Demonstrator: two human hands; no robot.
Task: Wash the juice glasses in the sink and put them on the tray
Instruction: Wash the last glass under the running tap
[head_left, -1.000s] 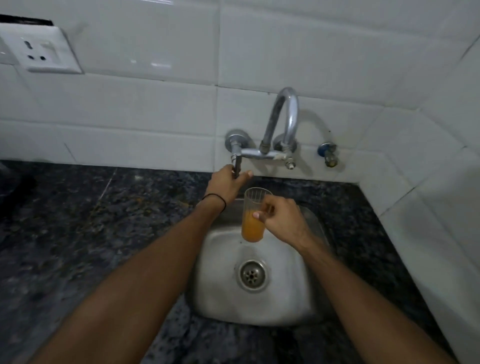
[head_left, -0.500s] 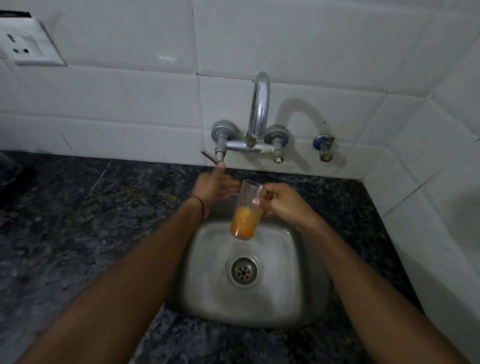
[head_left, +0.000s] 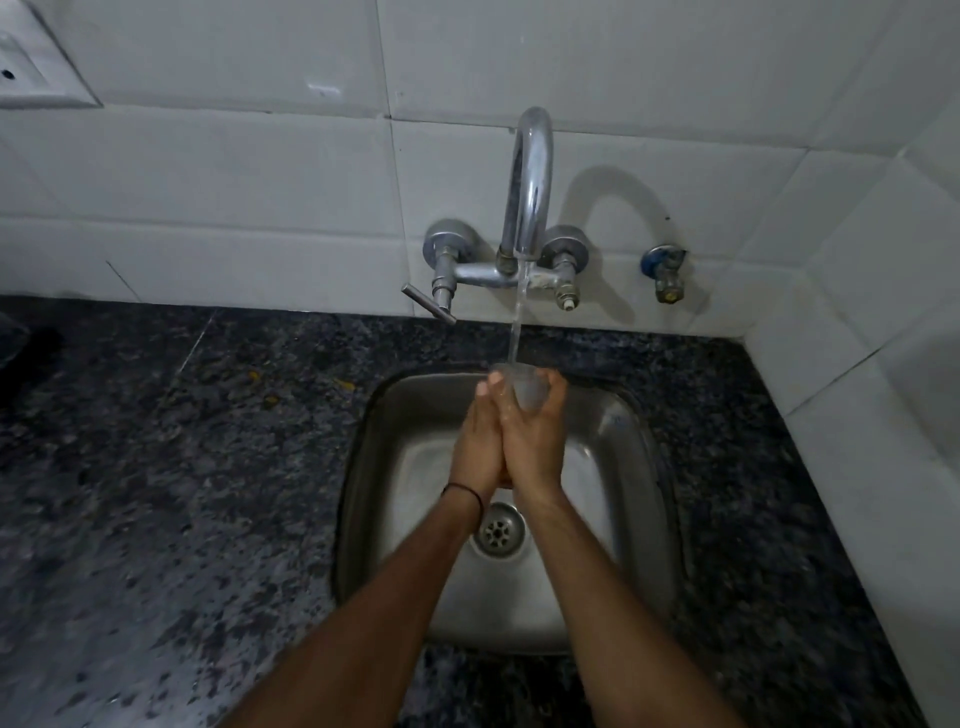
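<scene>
A clear juice glass (head_left: 525, 387) stands upright under the tap's water stream (head_left: 517, 322), over the steel sink (head_left: 639, 467). Only its upper part shows between my hands, and no orange juice is visible in it. My right hand (head_left: 532, 441) grips the glass from the right, fingers curled round it. My left hand (head_left: 478, 447) presses against it from the left, fingers lying along the glass. The two hands touch each other. Water runs from the curved chrome tap (head_left: 530, 182) into the glass. No tray is in view.
The tap's lever handle (head_left: 428, 304) sticks out to the lower left. A blue-capped valve (head_left: 665, 273) sits on the white tiled wall to the right. Dark granite counter (head_left: 182, 467) surrounds the sink; the drain (head_left: 497, 530) lies between my wrists. A wall socket (head_left: 31, 78) is at top left.
My left hand left the tap lever and came onto the glass. Water now runs. The orange juice seen earlier is gone from the glass, which moved under the stream.
</scene>
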